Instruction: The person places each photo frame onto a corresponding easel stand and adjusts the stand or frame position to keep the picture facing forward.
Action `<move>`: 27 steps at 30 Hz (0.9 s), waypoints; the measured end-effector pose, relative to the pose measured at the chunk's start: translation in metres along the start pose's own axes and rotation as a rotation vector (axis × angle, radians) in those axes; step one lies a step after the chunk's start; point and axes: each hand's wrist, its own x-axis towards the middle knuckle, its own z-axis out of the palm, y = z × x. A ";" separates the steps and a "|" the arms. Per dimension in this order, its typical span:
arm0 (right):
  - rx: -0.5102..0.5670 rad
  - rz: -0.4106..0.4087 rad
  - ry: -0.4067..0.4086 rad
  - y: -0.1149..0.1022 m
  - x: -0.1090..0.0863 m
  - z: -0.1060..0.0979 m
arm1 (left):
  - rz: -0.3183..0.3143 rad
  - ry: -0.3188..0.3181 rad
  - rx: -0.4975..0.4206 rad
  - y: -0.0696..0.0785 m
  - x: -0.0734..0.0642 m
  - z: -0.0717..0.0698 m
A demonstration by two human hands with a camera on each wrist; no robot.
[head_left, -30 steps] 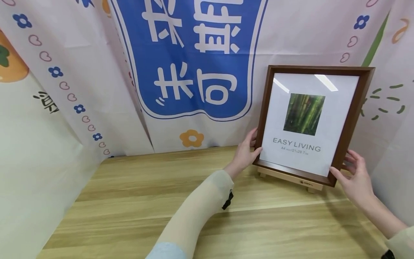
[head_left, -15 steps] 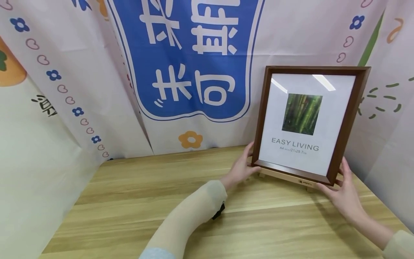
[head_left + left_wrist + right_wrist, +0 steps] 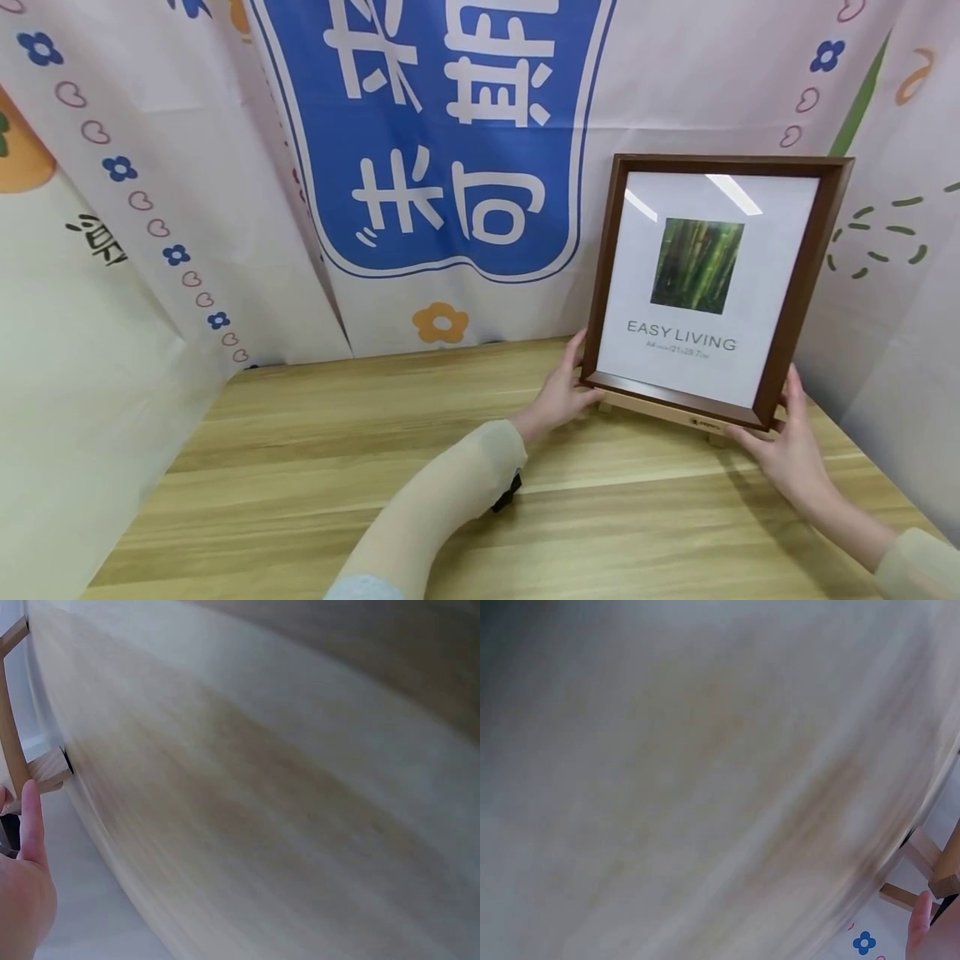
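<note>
A brown picture frame (image 3: 817, 250) with a bamboo picture and the words EASY LIVING stands tilted back on a small wooden easel (image 3: 660, 408). My left hand (image 3: 558, 396) grips the left end of the easel's ledge, thumb in front and fingers behind at the frame's lower left corner. At the other end, my right hand (image 3: 791, 454) holds the ledge the same way, its fingers partly hidden behind the frame. Both wrist views show a thumb against the easel's wood, beside the easel's feet (image 3: 49, 771) in the left one.
The wood-grain table (image 3: 337, 467) runs under everything. Behind it hangs a printed cloth (image 3: 517, 308) with a blue panel and flowers, close behind the frame. More cloth closes off the left and right sides.
Both hands have slid down from the picture frame's lower sides to the ends of the easel's ledge. Over the last half second hands and frame have stayed nearly still.
</note>
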 end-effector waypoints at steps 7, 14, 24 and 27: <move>0.017 -0.037 -0.024 -0.001 0.004 0.008 | -0.006 0.022 -0.003 -0.002 -0.009 -0.007; 0.035 -0.050 -0.060 -0.004 0.008 0.016 | -0.003 0.046 -0.011 -0.004 -0.023 -0.017; 0.081 -0.102 -0.124 -0.013 0.010 0.035 | -0.010 0.107 -0.041 -0.007 -0.050 -0.036; 0.063 -0.118 -0.139 -0.016 0.012 0.041 | -0.019 0.127 -0.046 -0.009 -0.058 -0.043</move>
